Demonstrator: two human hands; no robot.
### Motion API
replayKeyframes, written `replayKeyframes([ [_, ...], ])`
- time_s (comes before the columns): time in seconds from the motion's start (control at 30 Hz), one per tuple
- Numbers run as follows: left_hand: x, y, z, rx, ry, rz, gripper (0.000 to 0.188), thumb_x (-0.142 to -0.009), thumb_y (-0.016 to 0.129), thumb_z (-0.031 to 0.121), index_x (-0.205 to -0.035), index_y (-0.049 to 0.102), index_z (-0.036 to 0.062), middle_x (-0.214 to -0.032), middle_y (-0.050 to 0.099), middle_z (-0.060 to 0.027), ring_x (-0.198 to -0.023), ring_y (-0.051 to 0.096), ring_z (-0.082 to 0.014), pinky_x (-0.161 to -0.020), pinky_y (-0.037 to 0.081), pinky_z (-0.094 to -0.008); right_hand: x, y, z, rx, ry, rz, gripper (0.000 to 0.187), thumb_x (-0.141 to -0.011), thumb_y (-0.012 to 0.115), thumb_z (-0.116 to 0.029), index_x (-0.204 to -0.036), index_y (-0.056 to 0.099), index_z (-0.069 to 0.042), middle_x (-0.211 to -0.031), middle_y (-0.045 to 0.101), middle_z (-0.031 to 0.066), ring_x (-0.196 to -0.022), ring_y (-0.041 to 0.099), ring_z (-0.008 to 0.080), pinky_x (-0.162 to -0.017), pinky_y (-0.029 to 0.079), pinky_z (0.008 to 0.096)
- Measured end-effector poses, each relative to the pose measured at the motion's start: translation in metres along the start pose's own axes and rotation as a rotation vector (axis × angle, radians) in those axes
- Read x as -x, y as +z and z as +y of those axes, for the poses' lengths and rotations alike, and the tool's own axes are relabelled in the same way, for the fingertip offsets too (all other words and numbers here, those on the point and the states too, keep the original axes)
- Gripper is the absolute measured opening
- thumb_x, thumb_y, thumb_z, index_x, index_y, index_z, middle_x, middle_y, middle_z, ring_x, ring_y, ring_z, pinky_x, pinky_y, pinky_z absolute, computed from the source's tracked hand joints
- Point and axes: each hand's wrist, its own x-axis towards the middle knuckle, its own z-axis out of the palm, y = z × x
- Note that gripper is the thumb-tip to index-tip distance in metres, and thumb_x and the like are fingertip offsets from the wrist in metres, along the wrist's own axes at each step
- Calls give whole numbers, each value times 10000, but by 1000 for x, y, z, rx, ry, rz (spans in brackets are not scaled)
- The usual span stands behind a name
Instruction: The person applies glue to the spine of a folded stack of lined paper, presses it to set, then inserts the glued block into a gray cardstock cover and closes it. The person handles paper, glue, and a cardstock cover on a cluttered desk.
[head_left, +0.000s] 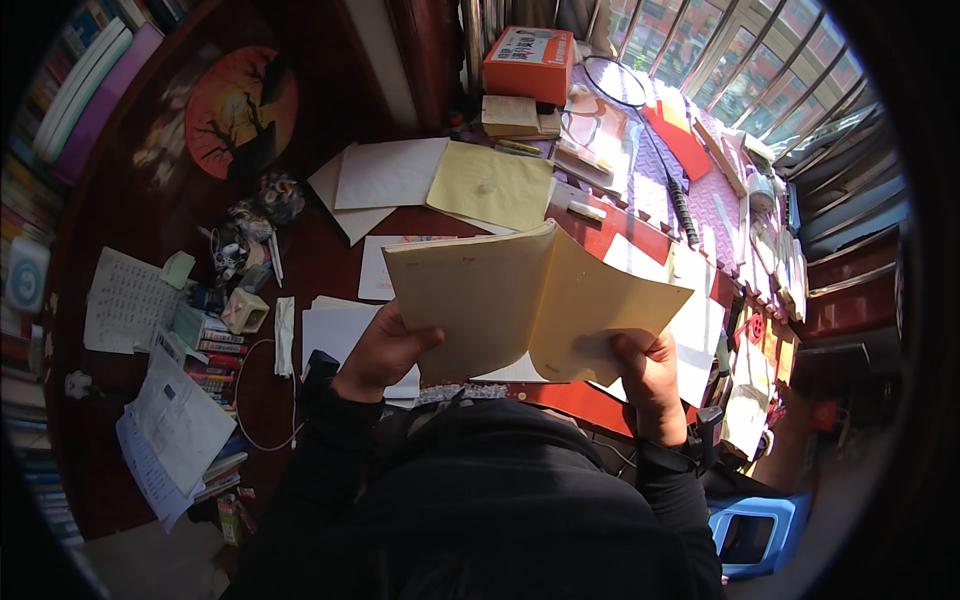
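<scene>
An open notebook with plain yellowish pages is held up above the desk in front of me. My left hand grips its left edge, the thumb lying over the page. At the lower right edge, my right hand pinches the other side, thumb on top, and that page curves upward. The fingers of both hands are mostly hidden behind the notebook. Loose white sheets lie on the desk under and beside my left hand. Farther off, a yellow sheet and white papers rest on the dark red desk.
A badminton racket lies on purple mats by the barred window. An orange box stands at the back. On the left are stacked books, a white cable and a written sheet. A blue plastic stool is at lower right.
</scene>
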Motion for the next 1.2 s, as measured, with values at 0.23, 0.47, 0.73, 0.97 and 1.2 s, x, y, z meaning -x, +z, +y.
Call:
replayKeyframes([
  [0.23,-5,21,-3,24,-60,82,550,-1067,395,404,-1457,387,16,-1355,549,-120,-1259,542,-193,-1039,460,-347,-11,0,12,-147,31,17,213,-975,647,-145,-1117,673,12,-992,716,68,-871,677,151,-780,551,306],
  [0.47,-18,26,25,-15,-236,44,423,-1052,504,275,-1347,515,-28,-1189,649,-127,-1083,649,-184,-947,538,-343,-25,9,10,-192,8,123,429,-947,668,-78,-1342,514,-14,-1190,657,104,-1037,646,176,-899,523,315],
  [0.73,-35,37,9,21,-153,160,309,-965,666,197,-1182,643,-23,-1009,730,-102,-864,729,-174,-727,624,-325,-38,32,12,400,-221,15,692,-899,484,121,-1534,380,-133,-1258,631,72,-1100,587,134,-977,437,275],
  [0.97,-35,43,11,-29,-151,181,281,-958,676,196,-1130,665,-25,-972,731,-90,-816,722,-159,-715,615,-306,-31,54,11,459,-152,32,373,-948,621,-76,-1310,607,10,-1254,632,177,-1182,591,243,-1020,435,344],
  [1.2,-19,21,10,-218,6,191,224,-987,620,106,-1172,663,-12,-1044,716,-61,-978,663,-136,-889,550,-305,-27,44,17,388,-220,214,242,-924,638,20,-1164,668,34,-988,729,70,-893,659,132,-805,515,258],
])
